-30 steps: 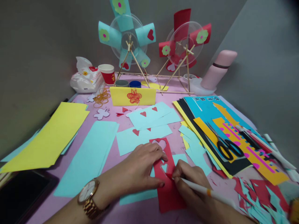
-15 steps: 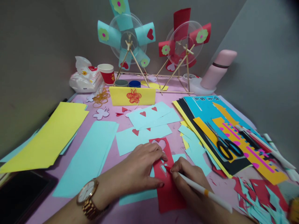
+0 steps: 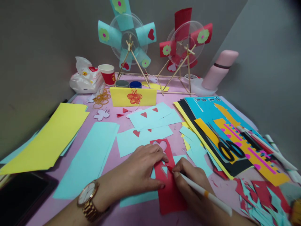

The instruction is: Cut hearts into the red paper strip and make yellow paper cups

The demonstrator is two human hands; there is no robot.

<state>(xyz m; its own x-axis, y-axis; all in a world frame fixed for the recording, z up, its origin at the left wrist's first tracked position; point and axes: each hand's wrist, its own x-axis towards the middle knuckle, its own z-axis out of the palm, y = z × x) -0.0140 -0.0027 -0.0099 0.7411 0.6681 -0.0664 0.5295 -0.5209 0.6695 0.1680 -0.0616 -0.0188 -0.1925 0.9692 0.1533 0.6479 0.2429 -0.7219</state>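
Observation:
A red paper strip (image 3: 172, 194) with a heart-shaped cut-out lies over light blue paper (image 3: 138, 199) in front of me. My left hand (image 3: 143, 169), wearing a wristwatch (image 3: 88, 196), holds the strip down, thumb and index fingertip apart on either side of the cut-out's left. My right hand (image 3: 189, 179) grips a white marker (image 3: 199, 191) with a red tip, which touches or nearly touches the right edge of the heart opening. Light blue shows through that opening. Above them lie light blue cards (image 3: 145, 135) bearing small red hearts.
Yellow strips (image 3: 44, 141) and light blue strips (image 3: 87, 160) lie left, near a dark tablet-like object (image 3: 25, 197). Scissors (image 3: 225, 146) rest on coloured sheets at right, above paper scraps (image 3: 263, 197). Two paper wheels (image 3: 129, 37) on stick frames stand behind a yellow folded card (image 3: 119, 97).
The marker's tip has shifted slightly right along the heart cut-out, uncovering more of the opening. Its back end has dipped a little. My left hand stays in place.

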